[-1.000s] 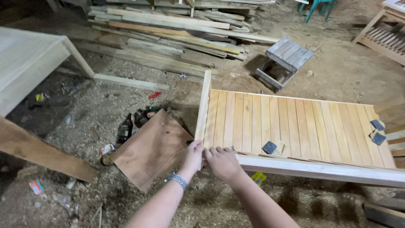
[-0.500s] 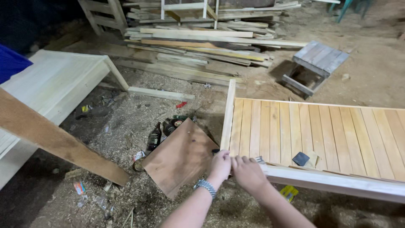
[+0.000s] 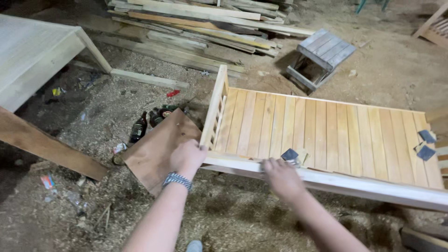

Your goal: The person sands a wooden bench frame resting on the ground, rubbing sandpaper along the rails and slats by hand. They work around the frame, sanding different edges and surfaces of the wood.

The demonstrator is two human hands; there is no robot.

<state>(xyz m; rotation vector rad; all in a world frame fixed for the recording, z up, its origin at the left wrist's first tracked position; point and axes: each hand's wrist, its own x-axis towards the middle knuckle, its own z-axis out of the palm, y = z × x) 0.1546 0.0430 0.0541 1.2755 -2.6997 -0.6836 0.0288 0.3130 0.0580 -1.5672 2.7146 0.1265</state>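
A slatted pale-wood frame [image 3: 326,130] lies flat on the sawdust floor, with a railing at its left end. My left hand [image 3: 187,157], with a beaded band on the wrist, grips the near left corner of the frame. My right hand [image 3: 281,176] rests on the frame's near rail [image 3: 373,184], fingers spread and blurred, holding nothing. A dark sanding pad [image 3: 290,155] lies on the slats just beyond my right hand.
A brown board [image 3: 156,151] lies left of the frame, dark bottles [image 3: 138,127] beside it. Stacked planks [image 3: 200,23] are at the back, a grey stool [image 3: 322,53] beyond the frame, a pale table [image 3: 32,56] at left. More pads [image 3: 426,144] sit at right.
My right hand has slid to the right along the near rail, away from my left hand. The left hand stays on the corner. The view has moved closer.
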